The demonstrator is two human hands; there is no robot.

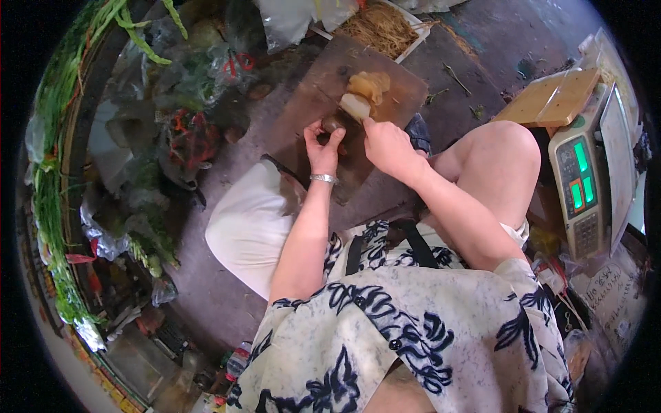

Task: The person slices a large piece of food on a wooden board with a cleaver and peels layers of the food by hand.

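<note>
A brown cutting board [304,88] lies tilted across the floor before my knees. My left hand [324,147], with a silver bracelet at the wrist, holds a rounded brown piece of food [330,125] between thumb and fingers over the board; its kind is unclear. My right hand [392,152] is closed, index finger stretched forward along what looks like a knife with a broad pale blade [355,107]. The handle is hidden in my fist. Just beyond the blade sits a pile of thin yellowish-brown slices [369,86].
Beyond the board stands a white tray [421,33] of brown shreds. Red-handled scissors [238,64] and plastic bags with red peppers [191,137] lie left. Green vegetables [49,206] line a shelf at far left. A lit digital scale [578,175] and wooden board [550,98] are right.
</note>
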